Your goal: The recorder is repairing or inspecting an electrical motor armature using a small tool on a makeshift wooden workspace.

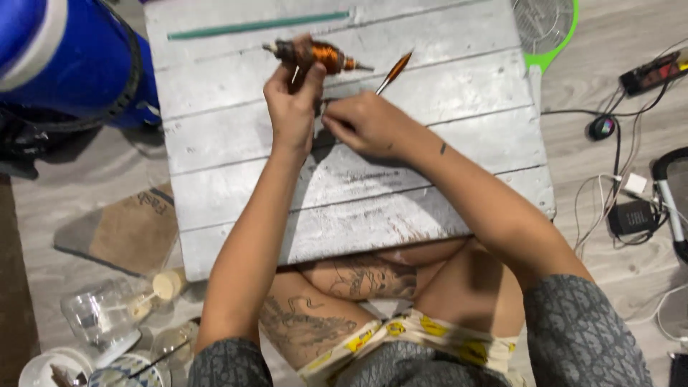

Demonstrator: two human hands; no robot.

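Motor armature held up over the grey plank tabletop (430,179), a tool working at it.

Far left, a blue drum (64,57); then the left hand (292,107), its grip pinched around the armature (315,54) by the wound copper middle, thin shaft ends sticking out each side. It looks dense and stiff, yet the fine windings seem easy to nick, so the solid core seems the safer hold. Just right, the right hand (365,123) is closed on an orange-handled tool (394,72) angled toward it.
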